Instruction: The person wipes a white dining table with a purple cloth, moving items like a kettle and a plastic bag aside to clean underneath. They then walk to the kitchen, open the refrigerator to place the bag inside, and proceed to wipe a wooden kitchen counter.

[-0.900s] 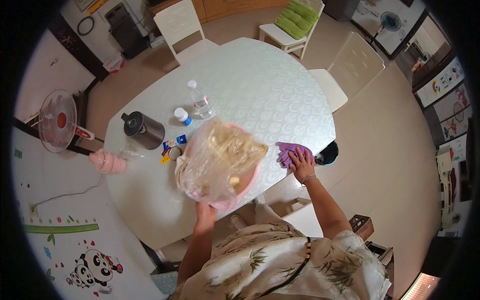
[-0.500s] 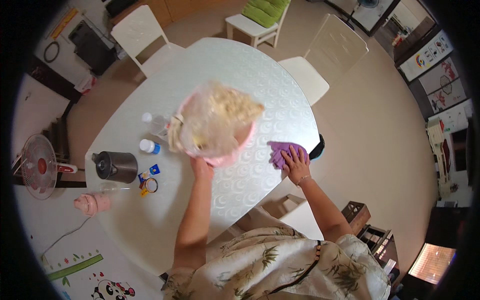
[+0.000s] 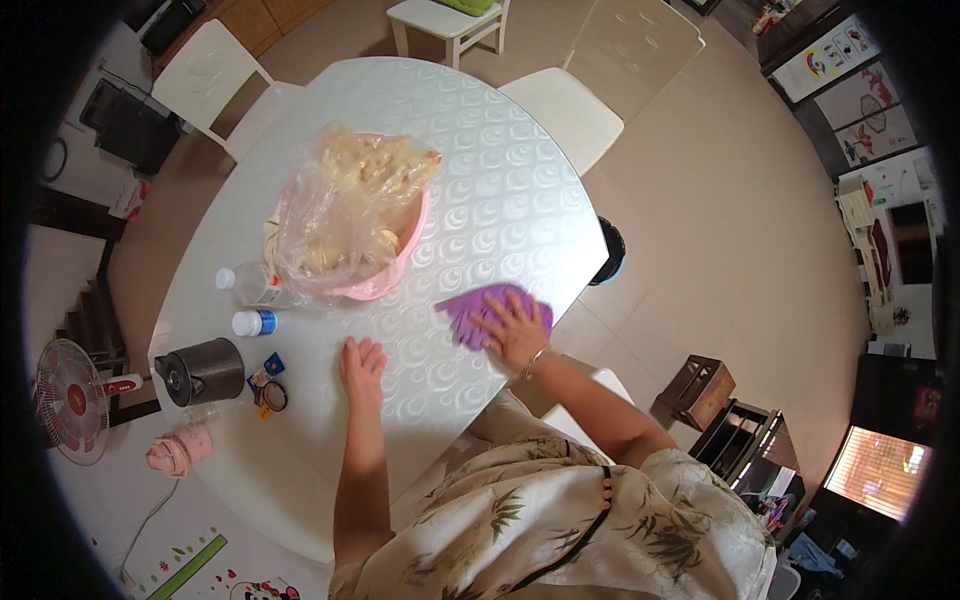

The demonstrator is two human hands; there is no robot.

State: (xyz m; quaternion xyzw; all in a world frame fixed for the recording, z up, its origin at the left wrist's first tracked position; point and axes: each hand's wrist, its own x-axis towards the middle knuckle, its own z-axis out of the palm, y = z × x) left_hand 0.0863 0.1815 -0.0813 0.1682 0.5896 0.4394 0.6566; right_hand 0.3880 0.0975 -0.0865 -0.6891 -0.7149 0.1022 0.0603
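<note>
My right hand [image 3: 513,330] presses down on a purple cloth [image 3: 472,304] near the table's right edge. Its fingers are bent over the cloth, which bunches under them and sticks out to the left. My left hand [image 3: 362,368] is over the near side of the table, empty, its fingers loosely apart. Beyond it sits a pink basin [image 3: 412,245], holding a clear plastic bag [image 3: 335,215] of pale, lumpy contents that rises above the rim.
Left of the basin are a lying clear bottle [image 3: 258,284], a white-and-blue bottle [image 3: 254,323], a dark grey kettle [image 3: 205,371], small blue-and-yellow packets [image 3: 266,370] and a tape roll [image 3: 273,397]. White chairs [image 3: 570,110] surround the white patterned table [image 3: 480,160]. A black bin [image 3: 610,250] stands beyond its right edge.
My left hand has let go of the basin, which now sits farther left and away from me. My right hand has slid the purple cloth leftward over the table. The view has shifted.
</note>
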